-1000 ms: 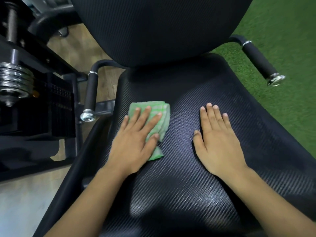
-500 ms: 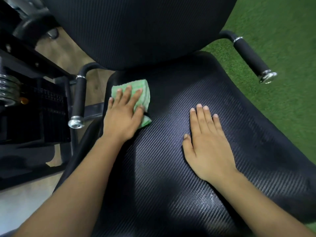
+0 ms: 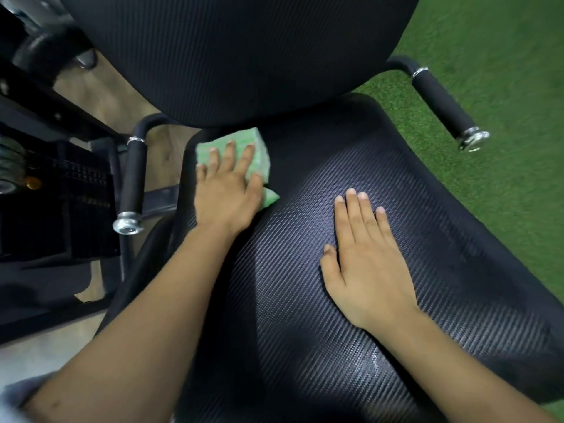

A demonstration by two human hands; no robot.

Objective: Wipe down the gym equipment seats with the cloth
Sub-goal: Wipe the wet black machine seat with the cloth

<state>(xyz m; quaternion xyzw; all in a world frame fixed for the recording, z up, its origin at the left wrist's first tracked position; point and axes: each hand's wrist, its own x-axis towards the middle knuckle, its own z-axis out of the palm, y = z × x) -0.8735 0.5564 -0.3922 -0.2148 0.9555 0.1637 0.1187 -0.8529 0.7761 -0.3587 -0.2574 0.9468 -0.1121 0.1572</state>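
Note:
A black textured seat pad (image 3: 427,239) fills the middle of the view, with its black backrest (image 3: 244,50) rising behind it. A folded green cloth (image 3: 259,148) lies at the seat's far left corner, just under the backrest. My left hand (image 3: 227,190) presses flat on the cloth with straight, spread fingers. My right hand (image 3: 363,261) rests flat on the bare seat to the right, fingers straight, holding nothing.
Two black foam handles with chrome end caps flank the seat, the left handle (image 3: 134,178) and the right handle (image 3: 442,102). A black weight stack and frame (image 3: 61,193) stand at the left. Green turf (image 3: 503,87) lies to the right.
My left hand has slid the cloth away from me and to the left, up to the seat's back corner. My right hand has stayed flat on the seat.

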